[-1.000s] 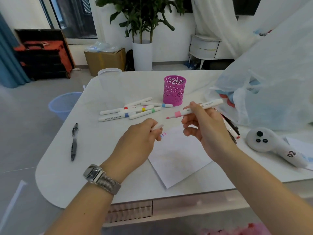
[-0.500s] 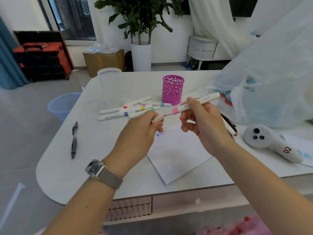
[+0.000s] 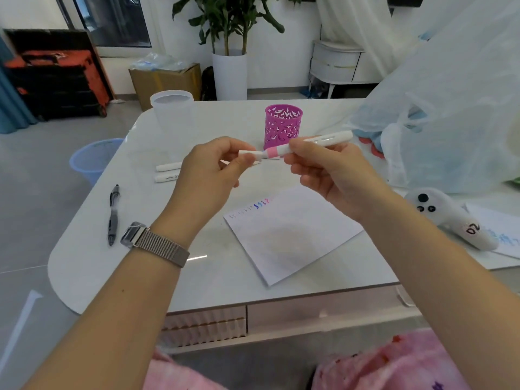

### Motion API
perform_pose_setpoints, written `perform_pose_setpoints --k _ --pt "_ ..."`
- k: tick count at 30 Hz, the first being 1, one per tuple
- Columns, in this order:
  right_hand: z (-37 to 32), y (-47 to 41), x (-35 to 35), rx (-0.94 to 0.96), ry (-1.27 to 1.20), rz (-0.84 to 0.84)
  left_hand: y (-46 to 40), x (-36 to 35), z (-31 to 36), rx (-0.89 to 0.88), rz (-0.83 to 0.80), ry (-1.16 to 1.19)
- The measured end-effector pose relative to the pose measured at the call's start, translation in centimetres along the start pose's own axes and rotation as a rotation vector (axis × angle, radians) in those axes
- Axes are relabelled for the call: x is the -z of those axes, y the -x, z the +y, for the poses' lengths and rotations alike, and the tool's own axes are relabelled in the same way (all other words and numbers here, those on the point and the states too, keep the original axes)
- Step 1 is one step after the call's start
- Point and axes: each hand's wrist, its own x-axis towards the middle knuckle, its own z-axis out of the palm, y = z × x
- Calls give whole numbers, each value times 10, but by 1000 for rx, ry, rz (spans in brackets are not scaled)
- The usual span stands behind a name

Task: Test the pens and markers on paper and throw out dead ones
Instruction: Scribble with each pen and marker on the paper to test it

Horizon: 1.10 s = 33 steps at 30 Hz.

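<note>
I hold a white marker with a pink band [image 3: 315, 142] level above the table. My right hand [image 3: 329, 175] grips its barrel. My left hand [image 3: 213, 173] pinches the white cap [image 3: 249, 153], which sits over the marker's tip. Below lies a white sheet of paper [image 3: 292, 235] with a row of small coloured squiggles along its top edge. Several white markers [image 3: 168, 172] lie on the table behind my left hand, mostly hidden by it. A black pen [image 3: 113, 213] lies alone at the left.
A pink perforated pen cup [image 3: 282, 126] stands behind my hands. A clear plastic cup [image 3: 172, 108] is at the far left corner. A blue waste basket [image 3: 94, 159] stands on the floor left of the table [image 3: 84, 266]. A large plastic bag [image 3: 450, 114] and a white plush toy [image 3: 450, 220] fill the right.
The marker's pink tip was bare a second ago. My left hand brought the cap up to it, and the cap now covers the tip. Both hands rose higher above the paper.
</note>
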Motion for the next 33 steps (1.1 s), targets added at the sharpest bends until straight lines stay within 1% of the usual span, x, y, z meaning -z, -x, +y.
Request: perform_pose_setpoints --k 2,4,8,12,15,18,20,22,25,26,28,30,33 --pt "-3 0 4 -68 -38 -37 -2 0 -1 4 14 -8" --pt "-3 0 9 -94 -53 -58 -3 -2 -2 17 5 7" --pt "1 -2 16 -79 39 -142 -2 -4 -5 43 -25 8" --pt "4 -2 24 -91 166 -211 3 -8 -11 36 -72 -105" --pt "5 -2 26 -32 305 -194 4 -11 -11 49 -117 -161" --pt "5 -2 26 67 500 -134 2 -12 -10 54 -143 -198" --pt "3 -1 28 95 628 -125 2 -13 -11 67 -166 -231" --pt "0 1 33 83 708 -162 2 -14 -11 74 -188 -252" --pt "2 3 40 16 813 -261 1 -14 -10 65 -198 -280" --pt "5 3 40 6 833 -277 1 -15 -10 54 -202 -304" --pt "13 1 38 36 836 -239 2 -18 -12 45 -211 -341" --pt "20 0 33 86 823 -169 4 -23 -15 62 -215 -349" --pt "30 2 23 139 841 -161 6 -26 -24 107 -220 -362"
